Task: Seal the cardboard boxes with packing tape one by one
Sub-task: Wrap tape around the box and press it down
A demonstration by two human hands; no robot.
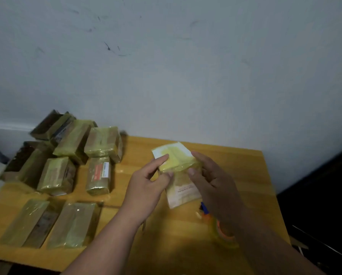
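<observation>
Box [177,171]: mid-table [235,167], held above it, tape-wrapped.
Left hand [146,187]: fingers pinch box's left edge.
Right hand [213,181]: fingers curled round box's right edge.
Tape roll [223,233]: near right, on table.
Sealed boxes [67,167]: far left.

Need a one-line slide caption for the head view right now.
Both hands, left hand and right hand, hold a tape-wrapped box above the table, taped boxes piled left.

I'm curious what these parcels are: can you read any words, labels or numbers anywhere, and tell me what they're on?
Nothing can be read for certain.
White box held in both hands: one line of dark print on its near face, too blurred to read.
Taped box on the table: red and white label, too small and blurred to read.
Other taped boxes: no legible text.
</observation>
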